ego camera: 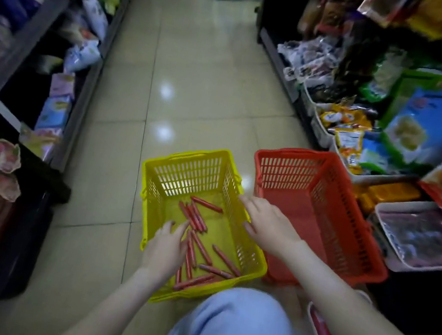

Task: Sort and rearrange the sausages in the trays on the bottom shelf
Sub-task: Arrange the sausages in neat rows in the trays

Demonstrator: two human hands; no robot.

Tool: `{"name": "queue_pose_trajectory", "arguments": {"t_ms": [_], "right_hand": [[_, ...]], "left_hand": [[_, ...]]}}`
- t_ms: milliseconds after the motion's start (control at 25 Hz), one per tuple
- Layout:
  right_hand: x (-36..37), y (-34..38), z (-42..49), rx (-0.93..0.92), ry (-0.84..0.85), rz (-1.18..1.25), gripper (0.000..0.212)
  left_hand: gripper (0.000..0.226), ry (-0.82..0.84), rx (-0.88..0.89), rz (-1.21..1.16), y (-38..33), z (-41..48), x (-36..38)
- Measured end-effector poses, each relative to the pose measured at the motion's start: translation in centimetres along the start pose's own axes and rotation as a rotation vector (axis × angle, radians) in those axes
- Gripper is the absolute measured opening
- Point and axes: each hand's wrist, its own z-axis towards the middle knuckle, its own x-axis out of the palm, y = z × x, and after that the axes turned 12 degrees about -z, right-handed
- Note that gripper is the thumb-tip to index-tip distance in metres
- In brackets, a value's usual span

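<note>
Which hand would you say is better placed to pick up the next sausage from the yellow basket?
Left, probably. The left hand is down inside the yellow basket, fingertips next to the sausages; the right hand is open over the basket's right rim, farther from them.

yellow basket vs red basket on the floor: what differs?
Contents: the yellow basket holds loose sausages; the red basket shows only its bare bottom. Place: the yellow basket sits left, the red basket right, beside the shelf trays. Hands: the left hand reaches into the yellow basket; neither hand is in the red basket. Shared: slatted plastic walls, both on the tiled floor.
</note>
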Motion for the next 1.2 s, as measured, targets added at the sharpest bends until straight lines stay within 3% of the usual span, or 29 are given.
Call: {"name": "queue_pose_trajectory", "arguments": {"t_ms": [280,520,680,800,960,1080,1200], "right_hand": [[14.0,1.9,12.5,-0.003,0.156,0.077,0.067],[29.4,3.0,22.7,0.232,0.38,0.219,0.087],[34.5,4.2,24.6,0.254,0.481,0.142,0.114],[35.7,4.5,24.8,0.276,0.532,0.134,0.123],[35.5,6.3,25.4,0.22,0.475,0.115,0.114],[35.8,8.1,25.0,0.327,0.402,0.208,0.095],[36.2,8.1,24.8,0.391,0.468,0.282,0.073]], "left_hand": [[0.056,0.138,-0.297,-0.025,5.3,11.6,9.1],[0.06,0.246,-0.246,0.056,11.9,21.6,18.7],[0.067,0.311,-0.293,0.194,15.4,21.7,22.1],[0.08,0.315,-0.425,0.086,15.7,20.1,22.7],[0.074,0.192,-0.473,-0.185,14.5,20.2,22.6],[0.061,-0.005,-0.528,-0.422,13.6,21.2,22.3],[0.053,-0.17,-0.616,-0.631,13.2,22.0,22.4]]}}
